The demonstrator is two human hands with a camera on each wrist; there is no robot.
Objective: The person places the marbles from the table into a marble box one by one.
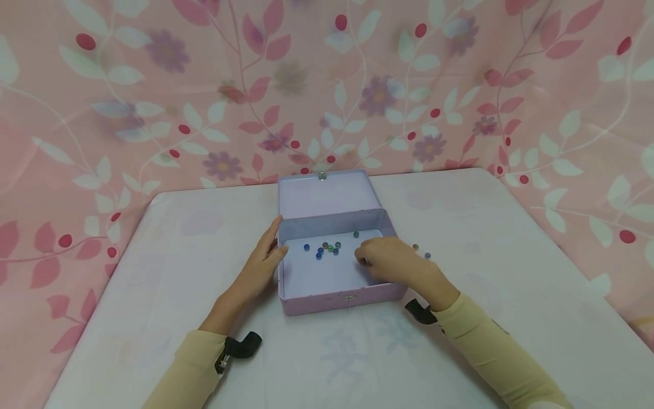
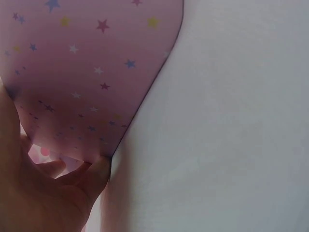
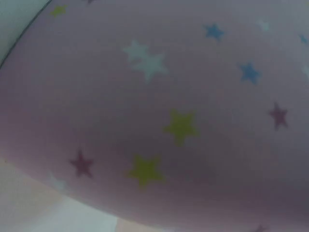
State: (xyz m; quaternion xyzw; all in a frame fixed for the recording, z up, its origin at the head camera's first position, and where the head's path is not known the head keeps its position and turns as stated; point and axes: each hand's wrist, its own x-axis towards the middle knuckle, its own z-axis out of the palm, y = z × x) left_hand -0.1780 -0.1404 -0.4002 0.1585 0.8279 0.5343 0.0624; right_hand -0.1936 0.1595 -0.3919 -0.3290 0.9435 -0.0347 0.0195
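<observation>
Centre of the frame: an open pink tin [image 1: 306, 287] on the white table [image 1: 153, 272], lid [image 1: 327, 196] tipped back toward the flowered curtain [image 1: 153, 85]. Left hand [image 1: 260, 262] rests against the tin's left wall, fingers straight and together – thumb on the rim. Right hand [image 1: 390, 262] reaches inside at the right, fingers curled; whether they pinch anything, cannot tell. Small marbles [image 1: 327, 249] lie scattered on the tin's floor – two more [image 1: 421, 251] on the table just right of it.
</observation>
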